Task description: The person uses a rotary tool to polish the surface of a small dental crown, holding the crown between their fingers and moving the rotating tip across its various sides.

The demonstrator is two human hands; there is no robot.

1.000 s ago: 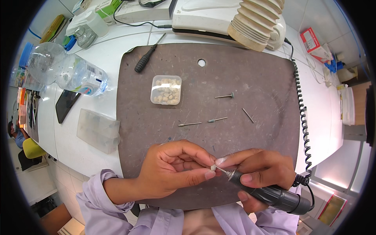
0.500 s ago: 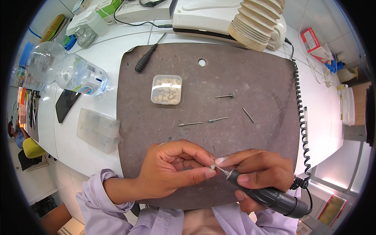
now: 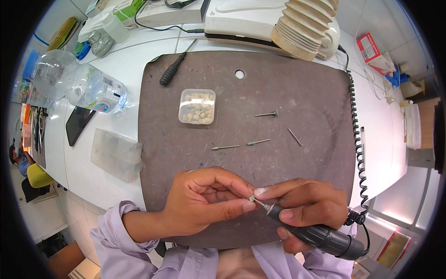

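Between the thumb and forefinger of my left hand [image 3: 204, 197] is a small off-white, tooth-like piece [image 3: 252, 198], mostly hidden by the fingertips. My right hand [image 3: 311, 202] is wrapped round a black rotary handpiece [image 3: 320, 235], and its thin metal bur [image 3: 261, 203] points left, at the piece. Whether the tip touches it is too small to tell. Both hands meet over the near part of a brown mat [image 3: 186, 149]. Beyond them lie loose burs: a pointed one [image 3: 225, 147], a grey-tipped one [image 3: 258, 142], a disc-headed one [image 3: 266, 113] and a thin shank [image 3: 294, 137].
A clear box of small beige pieces [image 3: 197, 107] and a black screwdriver [image 3: 173, 69] lie on the mat. To the left are an empty-looking plastic box [image 3: 116, 155], a phone [image 3: 80, 124] and a water bottle [image 3: 95, 88]. A ribbed hose [image 3: 304, 28] hangs at the back; a coiled cord [image 3: 356, 135] runs along the right.
The small piece looks slightly turned between my left fingertips, and the handpiece has shifted a touch to the left. Everything else is as before.
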